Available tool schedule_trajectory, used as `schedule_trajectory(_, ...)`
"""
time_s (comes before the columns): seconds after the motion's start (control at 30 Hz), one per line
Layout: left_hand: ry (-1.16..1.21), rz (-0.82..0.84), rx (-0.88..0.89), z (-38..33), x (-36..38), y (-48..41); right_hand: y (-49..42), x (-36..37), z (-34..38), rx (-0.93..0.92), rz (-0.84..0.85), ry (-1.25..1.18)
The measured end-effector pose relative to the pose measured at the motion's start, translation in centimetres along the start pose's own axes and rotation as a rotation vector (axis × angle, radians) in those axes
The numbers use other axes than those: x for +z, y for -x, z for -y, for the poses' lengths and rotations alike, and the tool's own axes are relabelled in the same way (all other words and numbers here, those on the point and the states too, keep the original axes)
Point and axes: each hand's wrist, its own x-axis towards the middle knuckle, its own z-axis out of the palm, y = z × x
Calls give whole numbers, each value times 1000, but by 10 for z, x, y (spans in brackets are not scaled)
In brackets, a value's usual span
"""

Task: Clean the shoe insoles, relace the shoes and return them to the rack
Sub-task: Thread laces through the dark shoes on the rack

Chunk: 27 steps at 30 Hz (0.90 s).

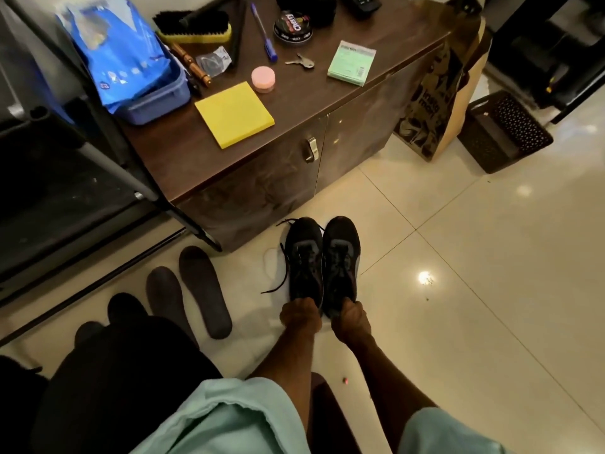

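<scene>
Lap (pixel 114 388): dark-clothed, nearest the camera, with pale green sleeves (pixel 229 417) beside it.
Left hand (pixel 299 317): curled over the heel of the left shoe (pixel 304 257), which is gripped there; the fingertips are hidden.
Right hand (pixel 350 319): closed in the same way round the heel of the right shoe (pixel 342 253).
Shoes: black, set upright on the tiled floor (pixel 458 257), side by side and touching, toes toward the cabinet.
Lace (pixel 283 273): seen trailing loose from the left shoe onto the tile, so relacing is judged unfinished there. The lacing of the right shoe cannot be told.
Insoles (pixel 203 290): two grey ones laid flat on the floor, left of the shoes and apart from them. Whether they have been cleaned cannot be told.
Dark rounded shapes (pixel 126 308): partly hidden by the lap, left of the insoles; not identified.
Progress: judged no further than midway. The insoles are out, while refitting, relacing and racking are left.
Rack (pixel 108 163): a dark frame at far left, beyond the insoles. The shoes are not yet on it.
Obstruction: the insoles and the cabinet corner lie between the shoes and the rack and would have to be passed.
Cabinet (pixel 294 103): brown, just beyond the shoe toes. A yellow pad (pixel 234 114), pink tin (pixel 263 79), keys (pixel 301 62), green packet (pixel 352 63), polish tin (pixel 293 30), pen (pixel 263 32), brush (pixel 193 27) and blue bag (pixel 118 47) are carried on top.
Farthest: a paper bag (pixel 432 103) against the cabinet's right side, and a black crate (pixel 504 129) beyond it.
</scene>
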Motion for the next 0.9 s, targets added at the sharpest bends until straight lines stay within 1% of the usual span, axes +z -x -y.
schedule_trajectory(0.2, 2, -74, 3, -4, 0, 2, 5, -9, -2, -21, -18, -102)
schedule_trajectory(0.3, 3, -85, -19, -4, -3, 6, 9, -18, -4, 8, -39, -61)
schedule_trajectory(0.47, 35, -122, -10, -1, -8, 11, 15, -22, -5, 13, -66, -79)
schedule_trajectory(0.67, 140, -142, -39, 0, -20, 24, 28, -31, 7, 66, -110, -191)
schedule_trajectory(0.9, 252, -138, -13, -1, -41, 39, 46, -52, 24, 99, -159, -198)
